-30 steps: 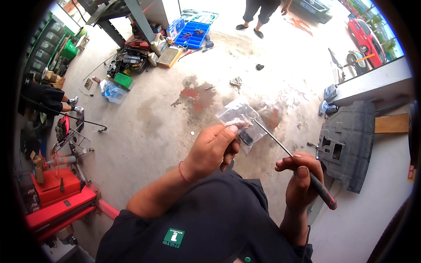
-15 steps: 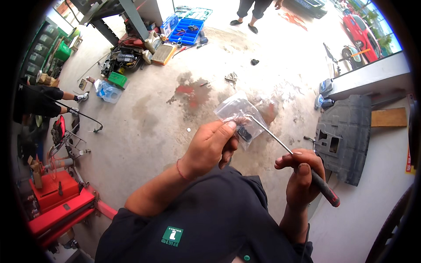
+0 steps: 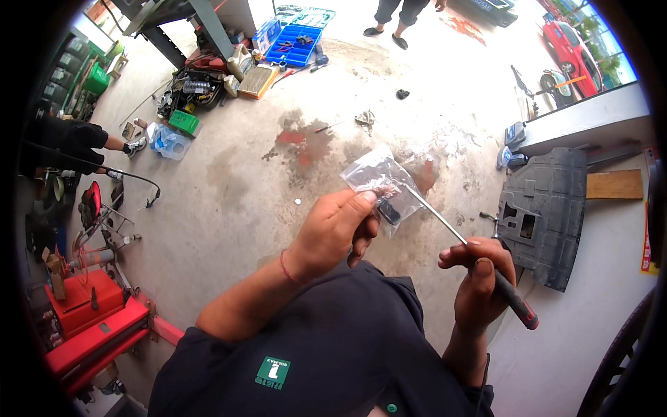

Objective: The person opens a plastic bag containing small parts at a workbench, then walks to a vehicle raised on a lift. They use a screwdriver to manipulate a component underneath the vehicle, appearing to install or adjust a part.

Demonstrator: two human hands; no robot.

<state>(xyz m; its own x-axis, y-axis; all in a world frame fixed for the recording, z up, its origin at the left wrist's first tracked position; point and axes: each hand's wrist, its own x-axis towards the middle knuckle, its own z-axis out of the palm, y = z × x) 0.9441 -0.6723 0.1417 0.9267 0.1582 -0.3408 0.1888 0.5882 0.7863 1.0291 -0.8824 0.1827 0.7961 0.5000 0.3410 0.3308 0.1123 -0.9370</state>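
**Screwdriver tip at a small plastic bag, held over a stained concrete floor**

Nearest the camera is the person's dark work shirt (image 3: 326, 354), with both bare forearms rising out of it. The right hand (image 3: 479, 278) is clenched around the black handle of a long screwdriver (image 3: 458, 236), thumb pressed along the grip; the handle's red end pokes out below the fist toward the lower right. The thin metal shaft slants up and to the left, and its tip meets the small clear plastic bag (image 3: 379, 182). The left hand (image 3: 337, 233) pinches that bag by its lower edge between thumb and fingers, a red thread bracelet around its wrist. Something small and dark sits inside the bag near the fingertips; what it is cannot be made out from here.

Below the hands lies the concrete floor (image 3: 229, 181), marked by a reddish stain (image 3: 302, 142) just beyond the bag. To the right, a dark grey moulded plastic panel (image 3: 545, 215) lies flat, with a wooden board (image 3: 615, 184) at its far edge. At the lower left stands a red wheeled jack (image 3: 83, 320).

Farther off, near the top, an open blue tool case (image 3: 295, 35) rests on the floor beside a heap of bottles and parts. Another person's legs (image 3: 392, 17) stand beyond it, and a red car (image 3: 573, 45) is parked at the upper right.
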